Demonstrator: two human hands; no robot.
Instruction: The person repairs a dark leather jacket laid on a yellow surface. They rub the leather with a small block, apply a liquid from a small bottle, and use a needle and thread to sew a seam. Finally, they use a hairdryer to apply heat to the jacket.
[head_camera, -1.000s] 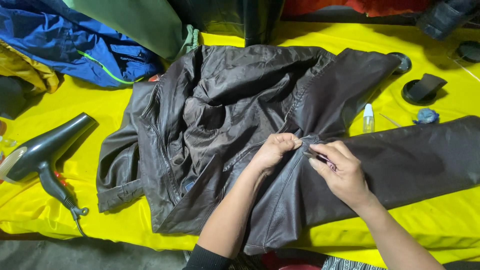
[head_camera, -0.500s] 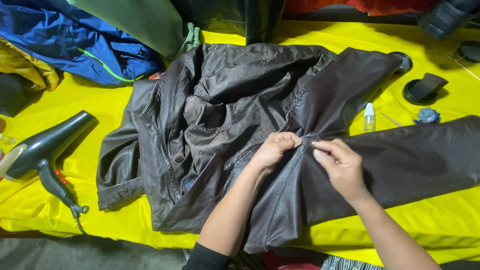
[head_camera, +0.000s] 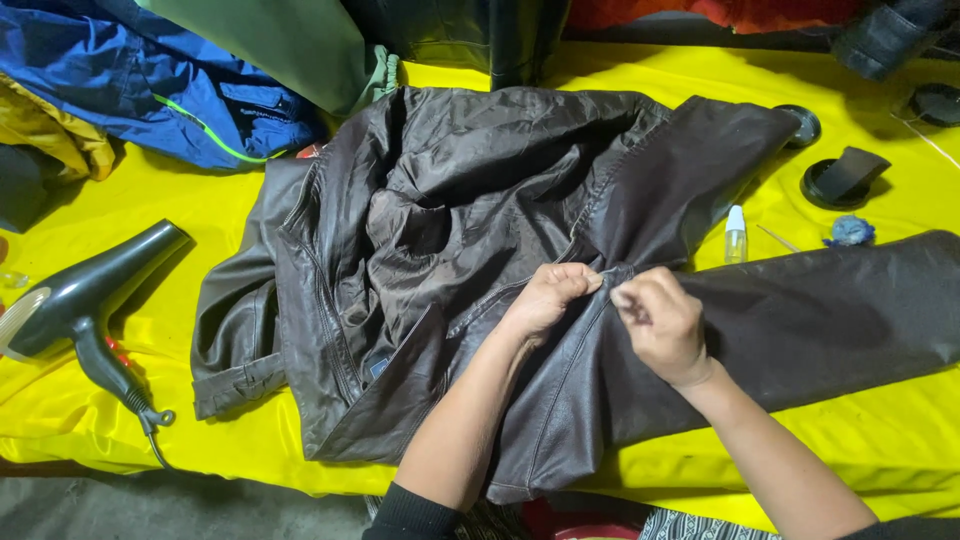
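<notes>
At far left a black hairdryer (head_camera: 85, 300) lies on the yellow worktop (head_camera: 200, 210). Centre frame, the brown jacket (head_camera: 450, 220) sprawls open. Left hand (head_camera: 545, 298) presses its seam, grip pinched on the leather. Just right, the right hand (head_camera: 660, 325) pinches something too small to tell. Right of it, a small bottle (head_camera: 736, 234) stands upright.
</notes>
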